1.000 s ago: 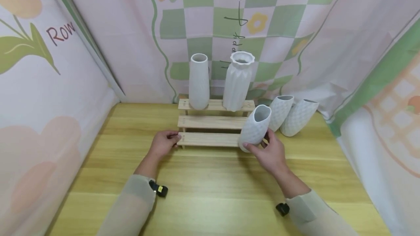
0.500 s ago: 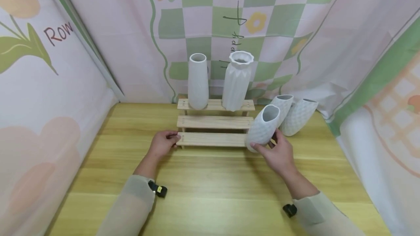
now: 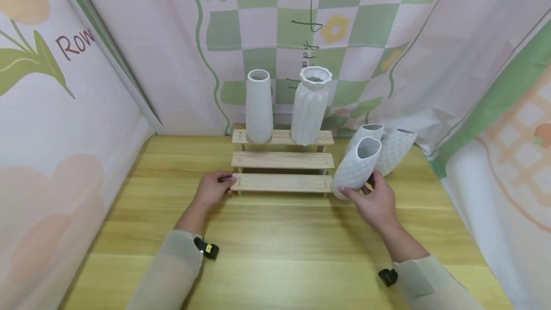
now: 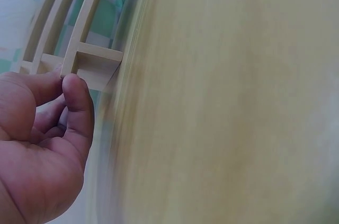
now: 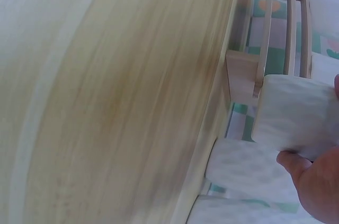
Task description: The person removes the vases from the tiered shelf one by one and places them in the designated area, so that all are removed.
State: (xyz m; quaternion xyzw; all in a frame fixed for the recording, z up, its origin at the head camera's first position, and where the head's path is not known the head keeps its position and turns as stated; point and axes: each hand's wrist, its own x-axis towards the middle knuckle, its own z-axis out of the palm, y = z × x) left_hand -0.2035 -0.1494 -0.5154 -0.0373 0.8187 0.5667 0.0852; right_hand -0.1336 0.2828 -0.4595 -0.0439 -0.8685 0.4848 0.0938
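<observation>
A three-step wooden shelf [image 3: 284, 183] stands on the table. My left hand [image 3: 212, 189] pinches the left end of its lowest board between thumb and finger, and the left wrist view shows this pinch at the board's corner [image 4: 69, 68]. My right hand [image 3: 379, 203] grips a white vase [image 3: 354, 169] low on its body. That vase has a diamond texture and a slanted mouth, and it tilts to the right beside the lowest board's right end. In the right wrist view its base [image 5: 286, 110] shows raised off the table, with the thumb against its side.
On the top board stand a smooth tall white vase [image 3: 259, 109] and a pleated one with a scalloped rim [image 3: 310, 109]. Two more textured vases [image 3: 395, 152] [image 3: 371, 130] stand on the table behind my right hand. A patterned curtain [image 3: 258, 27] hangs at the back.
My right hand has moved right with the textured vase, from over the lowest board's right end to beside it, now overlapping the vases behind. The left hand keeps its pinch.
</observation>
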